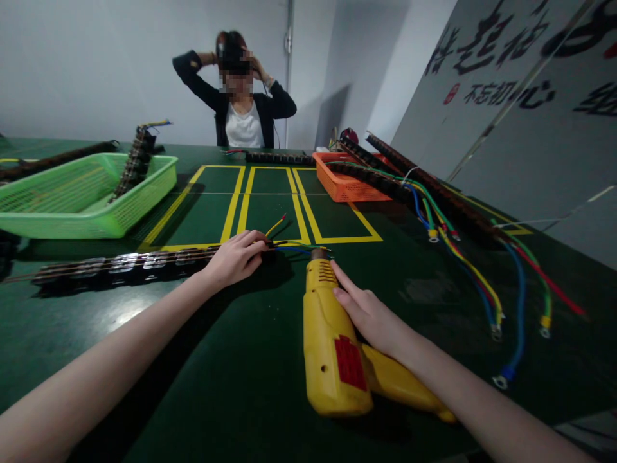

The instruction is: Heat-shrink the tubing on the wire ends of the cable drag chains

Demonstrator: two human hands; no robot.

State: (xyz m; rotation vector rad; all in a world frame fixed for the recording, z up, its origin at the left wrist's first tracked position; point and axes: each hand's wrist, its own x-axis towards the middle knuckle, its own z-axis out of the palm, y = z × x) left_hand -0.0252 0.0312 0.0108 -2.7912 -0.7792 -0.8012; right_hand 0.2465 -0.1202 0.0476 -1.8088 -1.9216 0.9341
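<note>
A dark cable chain (144,263) lies across the near left of the table. My left hand (236,257) is closed over its right end, where thin yellow, green and blue wires (301,245) come out. Those wire ends reach the nozzle of a yellow heat gun (321,347), which lies on its side with the nozzle pointing away from me. Beside the gun, my right hand (364,308) has its fingers stretched toward the nozzle and wire tips. The index fingertip is close to the wire ends; whether it touches them I cannot tell.
A green basket (120,222) holding a cable chain stands at left. An orange basket (337,186) carries more chains at right, their lugged wires (463,257) hanging toward me. Yellow tape lines (236,206) mark the green table (216,386). Across it, a person (243,122) raises both hands to headgear.
</note>
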